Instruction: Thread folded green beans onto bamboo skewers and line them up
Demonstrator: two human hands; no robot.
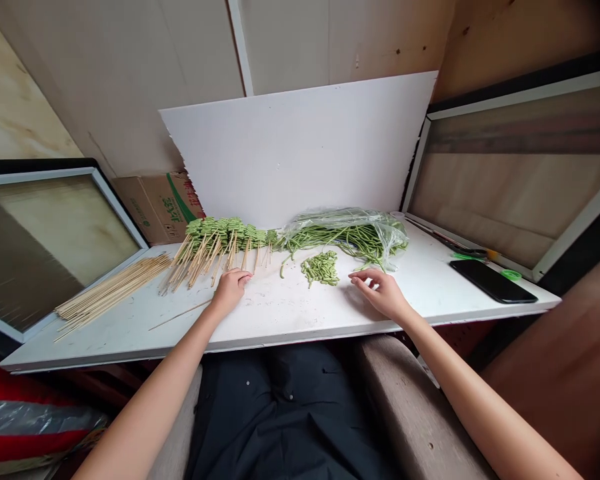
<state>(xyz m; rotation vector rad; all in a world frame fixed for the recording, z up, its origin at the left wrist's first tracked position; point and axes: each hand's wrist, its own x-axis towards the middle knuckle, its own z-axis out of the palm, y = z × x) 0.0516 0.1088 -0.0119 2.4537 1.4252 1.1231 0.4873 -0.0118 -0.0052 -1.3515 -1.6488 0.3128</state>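
Observation:
My left hand (231, 288) rests above the front of the white table with its fingers pinched together. A thin bamboo skewer (180, 314) sticks out from under that hand toward the lower left. My right hand (379, 292) hovers to the right of a small heap of cut green bean pieces (321, 269). Its thumb and forefinger are stretched toward the heap and slightly apart, with nothing visible between them. Behind my left hand lie several skewers threaded with bean pieces (220, 230), stacked with their bare sticks pointing at me.
Loose bare skewers (113, 293) lie in a bundle at the left. Long whole green beans (330, 237) spill from a clear plastic bag (395, 233) at the back. A black phone (493, 281) lies at the right. A cardboard box (153, 207) stands behind, beside a white board (300, 153).

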